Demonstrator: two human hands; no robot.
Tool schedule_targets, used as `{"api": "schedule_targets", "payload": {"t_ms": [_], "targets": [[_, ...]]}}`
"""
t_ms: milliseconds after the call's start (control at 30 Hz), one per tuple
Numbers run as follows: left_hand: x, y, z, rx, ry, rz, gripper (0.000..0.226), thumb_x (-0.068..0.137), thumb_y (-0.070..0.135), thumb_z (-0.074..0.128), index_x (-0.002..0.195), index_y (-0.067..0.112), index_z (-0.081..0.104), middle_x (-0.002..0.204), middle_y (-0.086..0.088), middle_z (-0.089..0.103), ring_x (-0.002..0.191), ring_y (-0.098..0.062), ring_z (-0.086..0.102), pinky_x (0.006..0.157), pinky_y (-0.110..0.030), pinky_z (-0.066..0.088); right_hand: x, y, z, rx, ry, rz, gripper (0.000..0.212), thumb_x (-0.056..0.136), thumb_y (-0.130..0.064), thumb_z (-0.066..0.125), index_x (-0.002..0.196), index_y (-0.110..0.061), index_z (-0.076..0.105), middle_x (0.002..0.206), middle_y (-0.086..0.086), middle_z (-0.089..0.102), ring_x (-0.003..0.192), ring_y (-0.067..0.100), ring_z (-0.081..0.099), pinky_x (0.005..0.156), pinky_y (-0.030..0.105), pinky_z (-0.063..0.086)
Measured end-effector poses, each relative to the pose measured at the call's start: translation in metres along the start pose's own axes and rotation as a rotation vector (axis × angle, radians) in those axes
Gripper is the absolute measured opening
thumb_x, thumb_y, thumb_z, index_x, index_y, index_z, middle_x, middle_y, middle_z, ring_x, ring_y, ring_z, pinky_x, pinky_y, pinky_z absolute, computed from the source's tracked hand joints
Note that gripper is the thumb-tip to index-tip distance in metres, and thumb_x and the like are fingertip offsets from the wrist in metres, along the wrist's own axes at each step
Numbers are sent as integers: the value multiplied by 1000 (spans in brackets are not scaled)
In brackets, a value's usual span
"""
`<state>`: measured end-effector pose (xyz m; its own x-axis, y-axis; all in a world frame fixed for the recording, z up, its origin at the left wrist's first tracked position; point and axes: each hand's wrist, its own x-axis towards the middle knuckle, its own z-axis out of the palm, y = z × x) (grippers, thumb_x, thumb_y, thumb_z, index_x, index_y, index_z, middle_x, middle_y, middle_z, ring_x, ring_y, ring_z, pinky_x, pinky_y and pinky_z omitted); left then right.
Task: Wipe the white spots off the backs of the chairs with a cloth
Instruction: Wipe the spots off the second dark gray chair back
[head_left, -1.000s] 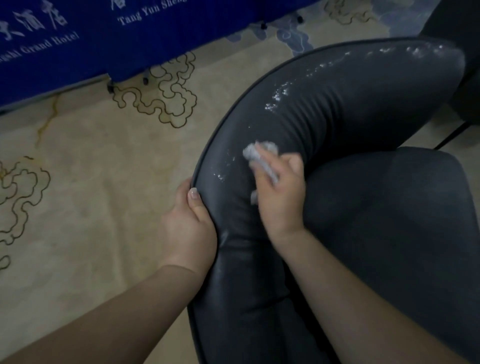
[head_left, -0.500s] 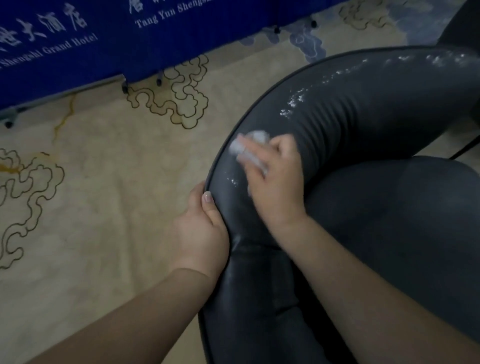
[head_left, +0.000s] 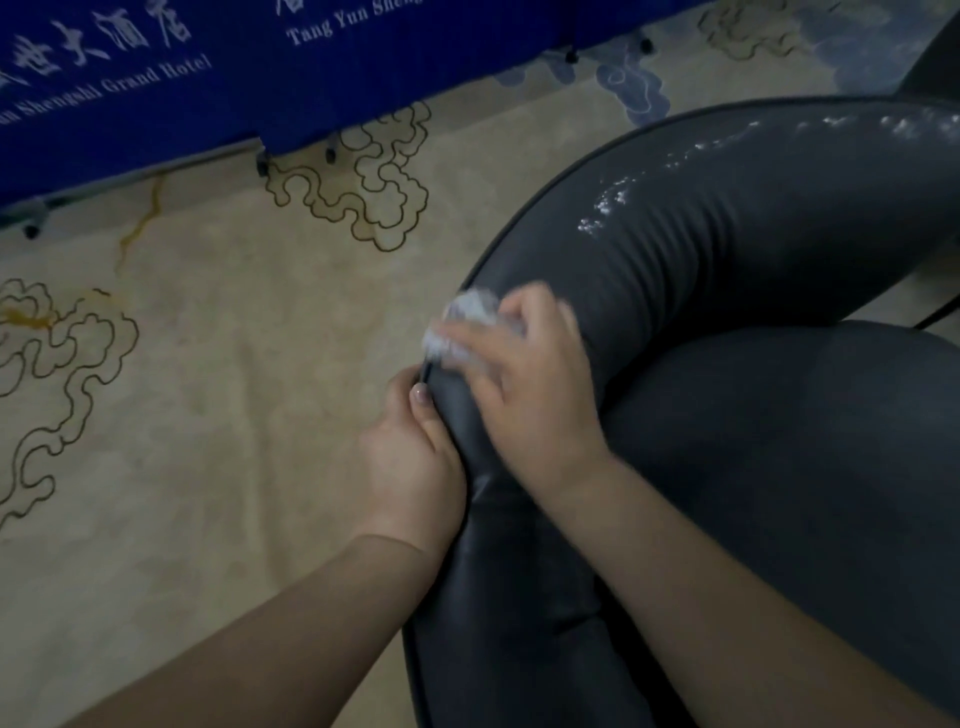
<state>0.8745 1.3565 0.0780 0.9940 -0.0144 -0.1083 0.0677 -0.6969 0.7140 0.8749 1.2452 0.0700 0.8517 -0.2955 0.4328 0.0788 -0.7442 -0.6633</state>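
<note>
A dark grey leather chair back (head_left: 717, 249) curves from the lower middle up to the right edge. White spots (head_left: 608, 208) run along its top towards the upper right. My right hand (head_left: 524, 395) holds a small crumpled white cloth (head_left: 467, 322) and presses it on the curve of the back near its outer edge. My left hand (head_left: 410, 457) grips the outer edge of the back just below the cloth, thumb on the leather. The fingers behind the back are hidden.
The chair's dark seat cushion (head_left: 810, 493) fills the lower right. A beige carpet with dark cloud outlines (head_left: 208, 415) lies to the left. A blue banner with white lettering (head_left: 208, 78) stands along the top on a wheeled frame.
My right hand has slid the cloth left and down along the chair back, towards its outer edge and my left thumb. The left hand keeps its grip.
</note>
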Motion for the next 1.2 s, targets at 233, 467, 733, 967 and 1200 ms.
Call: {"api": "schedule_targets", "payload": {"t_ms": [233, 467, 733, 967, 1200], "targets": [[0, 2, 0, 17, 8, 18, 33, 103, 24, 29, 121, 13, 53, 71, 20, 44, 58, 5, 45, 53, -2, 33, -21, 36, -3, 77, 156, 145, 36, 85, -11, 68, 119, -25, 67, 95, 4, 39, 84, 30, 52, 78, 44, 51], [0, -2, 2, 10, 8, 7, 33, 103, 25, 28, 122, 13, 52, 73, 14, 46, 63, -4, 42, 57, -21, 26, -33, 32, 2, 266, 223, 305, 38, 90, -17, 61, 127, -24, 61, 98, 0, 37, 79, 26, 55, 75, 34, 56], [1, -4, 5, 19, 64, 32, 34, 103, 22, 28, 121, 7, 54, 86, 1, 49, 78, -17, 42, 60, -19, 23, -97, 8, -20, 229, 6, 151, 35, 88, -19, 61, 122, -27, 65, 97, 2, 39, 84, 17, 49, 78, 22, 50], [-1, -3, 4, 47, 47, 22, 35, 104, 26, 27, 121, 10, 53, 72, 13, 43, 61, -5, 40, 57, -18, 23, -16, 41, 1, 237, 241, 302, 34, 87, -14, 65, 120, -21, 67, 94, -1, 38, 87, 20, 53, 88, 21, 48], [-1, -3, 4, 65, 48, 5, 35, 103, 26, 26, 121, 12, 52, 80, 3, 49, 73, -17, 44, 61, -24, 24, -127, 11, -14, 322, 95, 315, 40, 87, -34, 56, 126, -46, 56, 96, -11, 40, 88, 6, 54, 84, 12, 46]]}}
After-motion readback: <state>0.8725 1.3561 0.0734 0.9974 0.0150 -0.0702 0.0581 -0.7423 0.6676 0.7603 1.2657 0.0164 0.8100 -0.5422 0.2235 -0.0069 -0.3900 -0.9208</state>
